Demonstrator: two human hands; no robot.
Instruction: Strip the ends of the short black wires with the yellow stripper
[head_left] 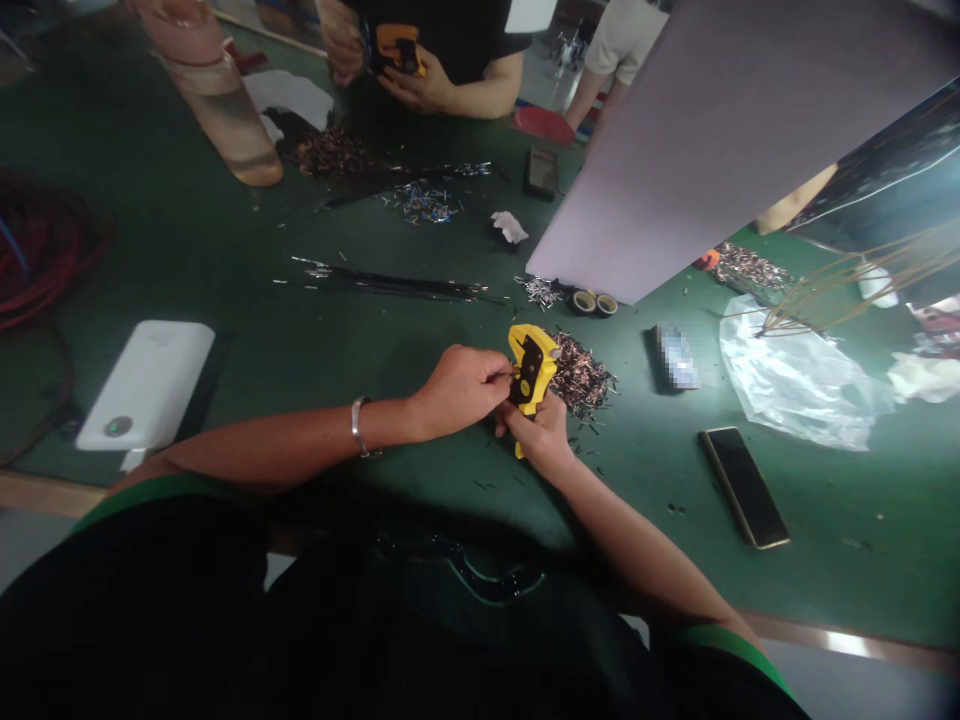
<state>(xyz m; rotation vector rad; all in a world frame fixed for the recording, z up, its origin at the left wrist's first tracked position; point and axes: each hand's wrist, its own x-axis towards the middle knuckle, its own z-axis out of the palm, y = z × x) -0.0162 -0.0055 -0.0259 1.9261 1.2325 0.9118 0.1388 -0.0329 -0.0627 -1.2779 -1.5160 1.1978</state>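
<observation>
My right hand [546, 437] is wrapped around the handles of a yellow and black wire stripper [534, 366], its head pointing up and away from me. My left hand [470, 388] is closed in a pinch right beside the tool's jaws. A short bit of thin black wire shows between its fingertips and the jaws; the rest of it is hidden. Just right of the stripper lies a heap of short dark and copper-coloured scraps [581, 375]. Beyond my hands, a bundle of black wires [397, 284] with silvery ends stretches across the green table [300, 350].
A white power bank [150, 385] lies left, a dark phone [744, 487] and plastic bag [802, 370] right. Two small tape rolls [594, 302] sit by a large pale panel [660, 140]. Across the table, a co-worker's hands [424, 88] hold a similar yellow tool. A bottle [232, 120] stands far left.
</observation>
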